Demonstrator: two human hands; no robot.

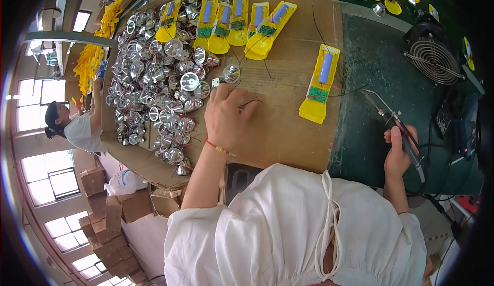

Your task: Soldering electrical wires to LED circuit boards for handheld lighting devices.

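The right hand (pixel 397 152) is closed around the handle of a soldering iron (pixel 399 129); the grip is pressed together on the dark handle, and the metal tip is pointed up and to the left, above the green worktop (pixel 375 70). A dark cable is seen running from the handle down toward the lower right.

The left hand (pixel 226 116) is laid palm down on a sheet of brown cardboard (pixel 288 131), the fingers spread and bent; a thin dark wire (pixel 252 102) is touched at the fingertips. Whether the wire is pinched cannot be told. A red cord is worn at that wrist. Just beyond the fingertips a silver reflector cup (pixel 231 73) is found.

To the right of the left hand, a yellow torch half-shell (pixel 320 84) with a blue cell and a green circuit board is lying open on the cardboard, between the two hands, with thin wires leading from it.

Further out, a large heap of silver reflector cups (pixel 154 80) is spread over the cardboard's left part. A row of similar yellow shells (pixel 236 23) is lined along the far edge. A small black fan (pixel 434 53) is standing on the worktop at the right. Another person (pixel 77 126) in a white top is seen at the far left.
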